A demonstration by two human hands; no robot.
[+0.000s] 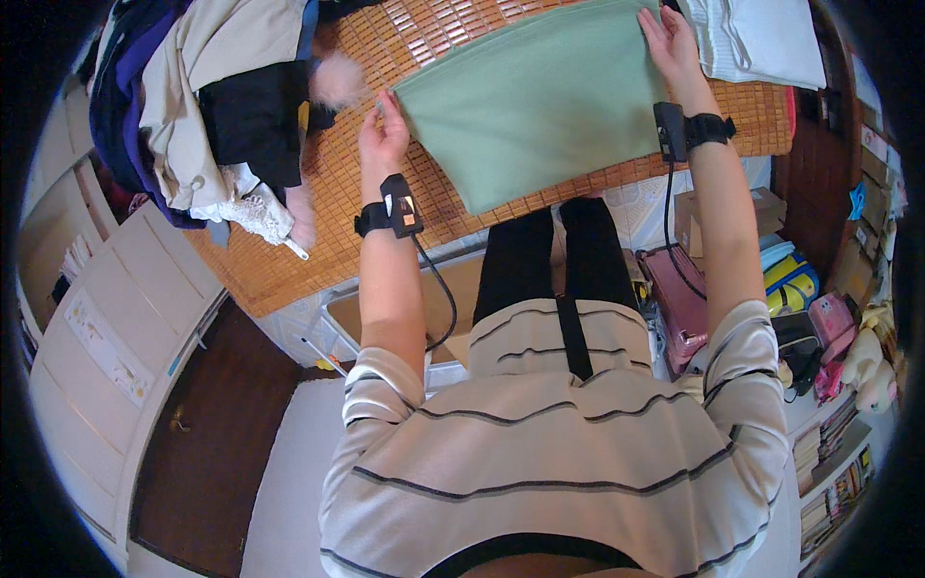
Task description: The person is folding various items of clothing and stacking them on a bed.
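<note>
A folded piece of light green cloth (535, 108) lies spread before me on a bamboo-tile mat (289, 271). My left hand (385, 137) pinches the cloth's left corner between thumb and fingers. At the opposite side, my right hand (670, 47) rests along the right edge, near the far corner. Its fingertips touch the cloth, but whether they grip it is unclear. Each wrist wears a strapped black device with a cable: the left device (402, 206) and the right device (670, 132).
To the left is a heap of clothes (181, 123), with black, cream, purple and lace pieces and a pink fluffy pompom (338, 79). Folded white fabric (759, 43) lies at the far right. Below, a pink suitcase (676, 303) and cardboard boxes (762, 209) stand beside the mat's support.
</note>
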